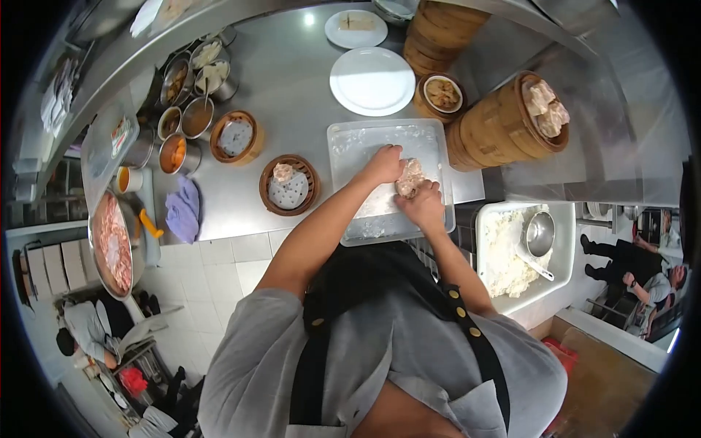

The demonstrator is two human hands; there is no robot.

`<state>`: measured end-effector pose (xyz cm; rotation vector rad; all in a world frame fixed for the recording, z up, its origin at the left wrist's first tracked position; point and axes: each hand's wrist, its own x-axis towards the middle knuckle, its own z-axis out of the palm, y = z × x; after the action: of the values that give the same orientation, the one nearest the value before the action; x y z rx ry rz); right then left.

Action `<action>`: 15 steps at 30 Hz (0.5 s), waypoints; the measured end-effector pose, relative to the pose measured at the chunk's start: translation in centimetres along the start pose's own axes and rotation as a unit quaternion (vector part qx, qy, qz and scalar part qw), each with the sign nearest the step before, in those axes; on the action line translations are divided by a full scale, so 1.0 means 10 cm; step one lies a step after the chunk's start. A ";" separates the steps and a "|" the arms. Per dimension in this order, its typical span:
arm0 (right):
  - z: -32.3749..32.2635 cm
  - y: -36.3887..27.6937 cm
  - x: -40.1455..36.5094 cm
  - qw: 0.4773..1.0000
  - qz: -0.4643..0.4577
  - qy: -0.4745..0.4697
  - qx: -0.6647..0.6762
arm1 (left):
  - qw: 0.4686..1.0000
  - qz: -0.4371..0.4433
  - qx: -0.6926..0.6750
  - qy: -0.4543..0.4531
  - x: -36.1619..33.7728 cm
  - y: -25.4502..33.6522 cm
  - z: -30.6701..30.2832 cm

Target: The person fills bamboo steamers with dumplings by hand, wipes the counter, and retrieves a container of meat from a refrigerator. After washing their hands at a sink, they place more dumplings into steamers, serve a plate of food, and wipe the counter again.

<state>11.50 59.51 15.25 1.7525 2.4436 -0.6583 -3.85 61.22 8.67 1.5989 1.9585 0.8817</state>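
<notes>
A pale pink lump of minced meat filling point(410, 178) is between my two hands, over a shallow tray point(358, 228) dusted with white powder. My left hand point(385, 163) has its fingers curled against the upper left side of the lump. From below, my right hand point(425, 207) presses bent fingers to its lower end. Left of the tray, a small bamboo steamer point(315, 191) holds a perforated white liner and one similar pink lump point(283, 172). Another bamboo steamer point(257, 146) with a liner stands behind it. The fingertips are partly hidden by the lump.
Bamboo steamers point(482, 139) are stacked at the right, pink pieces on top. White plates point(372, 82) lie behind the tray. Metal pots point(197, 117) and a purple cloth point(182, 210) are at left, near a meat bowl point(96, 241). A white tub point(562, 270) holds a ladle point(540, 235).
</notes>
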 end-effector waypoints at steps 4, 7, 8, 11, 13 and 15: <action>0.09 0.11 0.10 0.985 -0.107 0.090 0.104 | 0.956 -0.135 0.045 -0.257 0.24 0.32 -0.23; -0.02 0.12 0.06 0.948 -0.246 0.117 0.163 | 0.960 -0.214 -0.106 -0.146 0.07 0.01 -0.05; -0.08 0.09 0.04 0.951 -0.249 0.088 0.162 | 0.985 -0.060 0.015 -0.164 0.00 -0.14 0.08; 0.03 -0.07 0.11 0.890 -0.430 0.054 0.141 | 0.985 -0.084 0.042 -0.144 -0.25 -0.08 -0.01; 0.17 -0.13 0.11 0.888 -0.349 -0.049 0.294 | 0.993 -0.116 0.004 -0.018 -0.33 -0.18 -0.04; 0.38 -0.15 0.18 0.837 -0.350 -0.108 0.406 | 0.959 -0.244 -0.134 0.047 -0.51 -0.04 -0.38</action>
<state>8.70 59.29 11.71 0.6766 2.7837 -2.0644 -5.64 55.49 10.77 0.8786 2.0604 0.9720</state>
